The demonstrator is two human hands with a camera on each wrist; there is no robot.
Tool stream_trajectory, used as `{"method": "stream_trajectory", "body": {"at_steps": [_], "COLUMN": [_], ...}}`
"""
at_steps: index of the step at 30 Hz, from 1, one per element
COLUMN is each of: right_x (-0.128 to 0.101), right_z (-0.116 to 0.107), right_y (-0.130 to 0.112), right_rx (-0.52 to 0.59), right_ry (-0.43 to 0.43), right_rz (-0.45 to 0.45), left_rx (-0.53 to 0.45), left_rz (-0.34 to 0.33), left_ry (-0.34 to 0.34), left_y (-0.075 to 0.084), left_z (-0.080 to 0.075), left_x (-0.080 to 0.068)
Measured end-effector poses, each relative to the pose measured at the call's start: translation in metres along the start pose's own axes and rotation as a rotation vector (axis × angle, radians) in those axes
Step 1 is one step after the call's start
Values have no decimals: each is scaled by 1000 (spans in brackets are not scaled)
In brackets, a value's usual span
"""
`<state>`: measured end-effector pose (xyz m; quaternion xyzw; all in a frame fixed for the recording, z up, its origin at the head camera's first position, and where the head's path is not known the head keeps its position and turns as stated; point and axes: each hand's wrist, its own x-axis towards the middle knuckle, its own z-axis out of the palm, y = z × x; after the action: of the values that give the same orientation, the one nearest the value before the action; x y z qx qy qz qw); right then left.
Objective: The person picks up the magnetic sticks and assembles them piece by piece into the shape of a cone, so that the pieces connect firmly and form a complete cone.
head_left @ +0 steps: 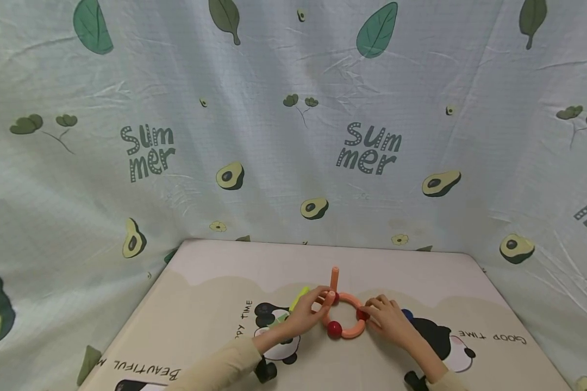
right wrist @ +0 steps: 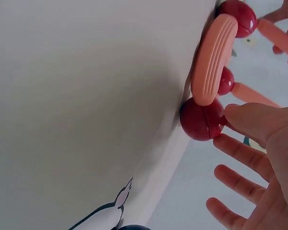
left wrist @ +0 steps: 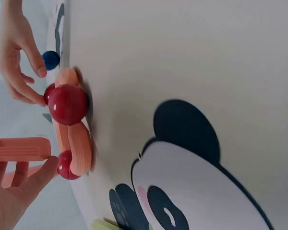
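Curved orange toy rods (head_left: 352, 330) and red balls (head_left: 334, 329) form a ring on the table, with a straight orange rod (head_left: 335, 277) pointing away from its far side. My left hand (head_left: 305, 314) is at the ring's left side and pinches a ribbed orange rod (left wrist: 24, 149) between thumb and fingers. At the ring's right side, my right hand (head_left: 388, 320) pinches a red ball (right wrist: 198, 122) with thumb and index finger. Its other fingers (right wrist: 237, 184) are spread. In the head view, that ball is partly hidden by the fingertips.
A yellow-green rod (head_left: 299, 298) lies beyond my left hand, beside a green piece (head_left: 280, 319). The blue ball (head_left: 407, 314) sits just past my right hand. Printed pandas cover parts of the tabletop (head_left: 215, 304). A patterned curtain (head_left: 274, 136) hangs behind the far edge.
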<state>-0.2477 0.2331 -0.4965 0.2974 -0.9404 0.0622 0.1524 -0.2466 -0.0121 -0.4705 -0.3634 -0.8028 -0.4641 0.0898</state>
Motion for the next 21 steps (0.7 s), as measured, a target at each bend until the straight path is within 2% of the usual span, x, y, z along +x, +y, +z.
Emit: {"method": "stream_trajectory", "body": {"at_steps": [3, 6, 7, 14, 21], "right_x": [-2, -5, -6, -16, -28], "right_z": [-2, -4, -5, -11, -10], "right_y": [-4, -7, -8, -13, -20], "right_rx": [1, -7, -9, -53, -127], "right_ry": [-5, -27, -40, -143, -171], "right_rz": [-12, -24, -27, -28, -101], "left_rx": [-50, -85, -89, -258, -326], "left_rz": [-33, -93, -106, -229, -271], "left_ry": [4, 16, 23, 40, 47], "left_y": [2, 3, 0, 22, 27], "left_z": [3, 7, 10, 14, 24], "left_x": [4, 7, 8, 14, 26]}}
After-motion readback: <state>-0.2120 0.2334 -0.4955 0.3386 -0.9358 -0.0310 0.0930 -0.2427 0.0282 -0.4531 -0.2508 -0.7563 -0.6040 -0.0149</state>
